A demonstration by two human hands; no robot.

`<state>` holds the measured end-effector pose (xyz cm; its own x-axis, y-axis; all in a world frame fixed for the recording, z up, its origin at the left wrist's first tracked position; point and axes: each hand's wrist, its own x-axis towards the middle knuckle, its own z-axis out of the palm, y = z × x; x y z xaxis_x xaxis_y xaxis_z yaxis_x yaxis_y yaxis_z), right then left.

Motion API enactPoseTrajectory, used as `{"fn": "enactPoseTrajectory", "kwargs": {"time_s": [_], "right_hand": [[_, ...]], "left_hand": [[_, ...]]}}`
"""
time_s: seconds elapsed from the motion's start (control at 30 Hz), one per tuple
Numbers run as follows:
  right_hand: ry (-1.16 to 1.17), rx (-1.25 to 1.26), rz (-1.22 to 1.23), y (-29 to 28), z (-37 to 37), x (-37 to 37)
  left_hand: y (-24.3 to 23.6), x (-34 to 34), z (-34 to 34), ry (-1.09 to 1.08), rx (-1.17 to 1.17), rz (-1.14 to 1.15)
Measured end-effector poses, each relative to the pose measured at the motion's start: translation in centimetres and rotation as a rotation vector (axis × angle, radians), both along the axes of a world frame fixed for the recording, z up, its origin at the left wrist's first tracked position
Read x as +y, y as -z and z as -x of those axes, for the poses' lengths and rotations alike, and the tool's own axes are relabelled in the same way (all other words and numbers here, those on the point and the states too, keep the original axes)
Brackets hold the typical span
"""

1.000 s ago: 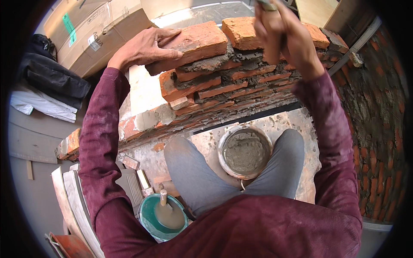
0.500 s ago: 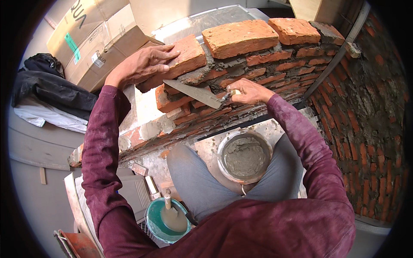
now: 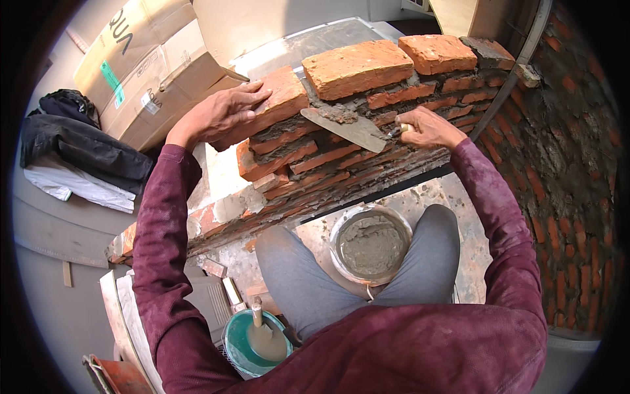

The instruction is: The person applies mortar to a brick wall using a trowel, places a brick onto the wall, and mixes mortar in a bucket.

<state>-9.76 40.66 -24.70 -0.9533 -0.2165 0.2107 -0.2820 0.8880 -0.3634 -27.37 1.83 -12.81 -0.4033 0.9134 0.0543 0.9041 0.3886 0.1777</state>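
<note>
My left hand [image 3: 223, 113] holds the end brick [image 3: 281, 92] of the wall's top course, with its fingers lying over the brick and its thumb lower down on the near side. In my right hand [image 3: 426, 127] is the handle of a pointing trowel, its steel blade [image 3: 357, 133] lying close along the wall's near face. A lump of grey mortar [image 3: 340, 115] sits on the blade's far edge, just below the joint beside the end brick. Another orange brick [image 3: 357, 65] lies to the right of that joint.
Between my knees stands a round bucket of mortar [image 3: 371, 243]. A teal bucket [image 3: 239, 341] with cloudy water and a handled tool is at lower left. Cardboard boxes [image 3: 164, 72] and dark clothing [image 3: 92, 148] lie beyond my left arm. A second brick wall [image 3: 564, 197] rises at right.
The trowel has moved right and away from the end brick's face, and mortar now shows gathered on its blade. My left hand stays on the brick. The view has shifted slightly.
</note>
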Motion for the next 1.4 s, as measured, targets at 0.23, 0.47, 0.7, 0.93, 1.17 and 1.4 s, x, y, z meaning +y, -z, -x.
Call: {"fn": "enactPoseTrajectory", "kwargs": {"time_s": [0.23,0.47,0.7,0.93,1.17,1.4], "right_hand": [[0.146,0.009,-0.293,-11.1,-5.0,-1.9],[0.334,0.551,-0.678,-16.7,-1.8,-4.6],[0.378,0.759,-1.008,-12.1,-0.3,-6.9],[0.246,0.020,-0.301,-16.3,-0.4,-6.3],[-0.314,-0.039,-0.675,-16.8,2.0,-3.5],[0.026,-0.324,-0.644,-24.8,-0.1,-2.9]], "left_hand": [[0.7,0.1,-0.7,0.007,0.100,-0.024],[1.3,-0.2,-0.2,0.032,0.258,-0.068],[1.3,0.4,-0.6,0.071,0.301,-0.105],[2.3,-0.4,-1.0,0.020,0.294,-0.177],[2.6,0.8,-2.1,-0.095,0.320,-0.187],[1.8,2.0,-3.7,-0.228,0.197,-0.210]]}}
